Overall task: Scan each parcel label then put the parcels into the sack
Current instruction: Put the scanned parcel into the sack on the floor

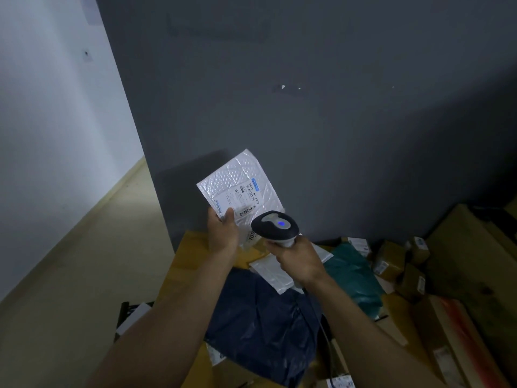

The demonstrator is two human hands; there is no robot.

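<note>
Left hand (223,233): raised in front of a grey wall (335,107), thumb and fingers (230,215) pinching the lower corner of a white bubble mailer (237,186), held tilted, its label (240,197) facing the camera.

Right hand (299,261): fingers wrapped round the handle of a scanner (275,226), blue light lit on top, head just beside the mailer's lower edge; cable (326,331) hanging below.

Table (190,247), beneath the hands: dark blue bag (265,317), white mailer (274,270), green bag (355,278), several brown boxes (391,264).
</note>
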